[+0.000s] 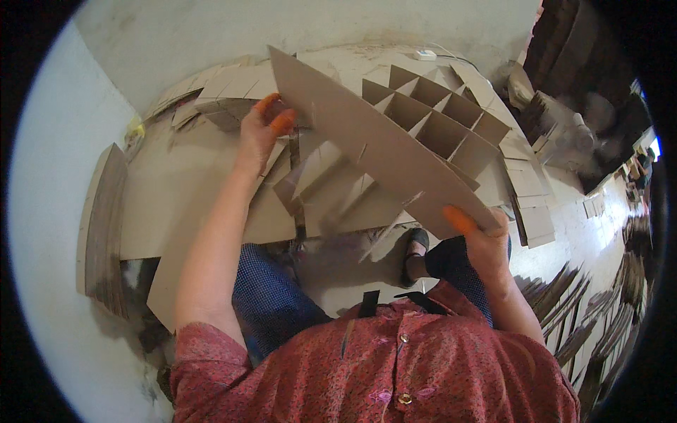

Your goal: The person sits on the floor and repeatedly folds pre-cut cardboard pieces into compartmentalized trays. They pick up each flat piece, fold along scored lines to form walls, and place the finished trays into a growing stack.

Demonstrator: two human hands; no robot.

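A long brown cardboard divider strip point(374, 137) slants across the middle, with slots cut in from its lower edge. My right hand point(486, 240) grips its lower right end, the orange-covered thumb on the front face. Beside the strip's upper left end is my left hand point(261, 134), thumb and forefinger apart, orange covers on the fingertips. Whether it touches the edge is hard to tell. Behind the strip stands an assembled cardboard partition grid point(437, 116) with square cells, partly hidden. Upright cardboard dividers point(328, 176) below the strip look blurred.
Stacks of slotted cardboard strips point(236, 88) lie at the back left. A tall cardboard pile point(102, 233) leans near the left wall. More flat pieces point(525, 183) lie right of the grid. Bundles of cardboard point(599, 310) cover the floor at right. A small white box point(425, 55) sits by the back wall.
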